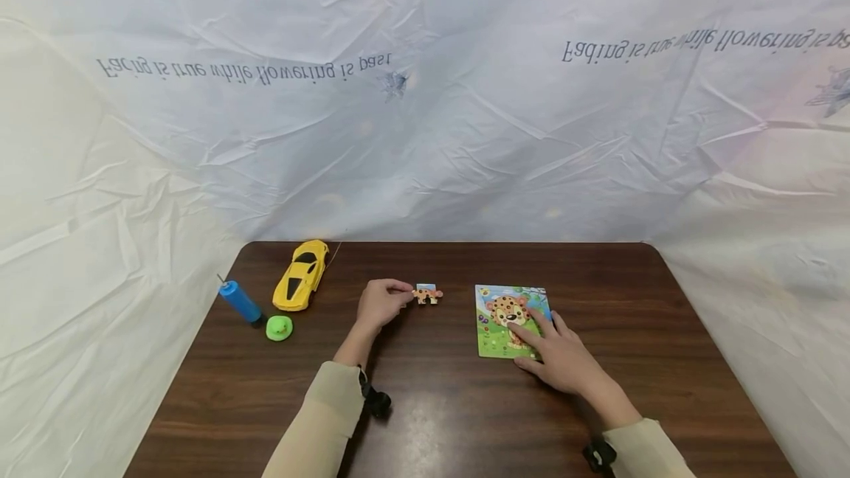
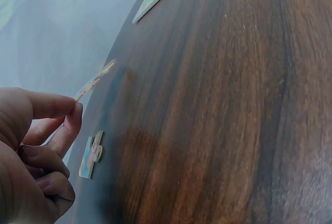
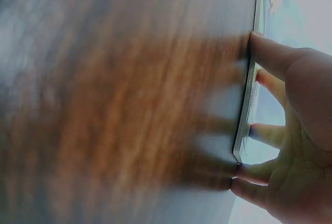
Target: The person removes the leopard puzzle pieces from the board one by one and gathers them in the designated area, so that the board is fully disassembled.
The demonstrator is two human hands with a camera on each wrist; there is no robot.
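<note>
My left hand pinches a jigsaw puzzle piece with a spotted orange print between thumb and fingertips. In the left wrist view, the held piece is seen nearly edge-on, tilted above the table. Another puzzle piece lies on the tabletop beyond the fingers, hidden from the head view. On the right is a square puzzle board with a leopard picture. My right hand rests on its right side with fingers spread. The right wrist view shows the fingertips at the board's edge.
At the table's left stand a yellow toy car, a blue cylinder with a thin rod on top, and a small green toy. The brown wooden table ends at a white printed cloth behind.
</note>
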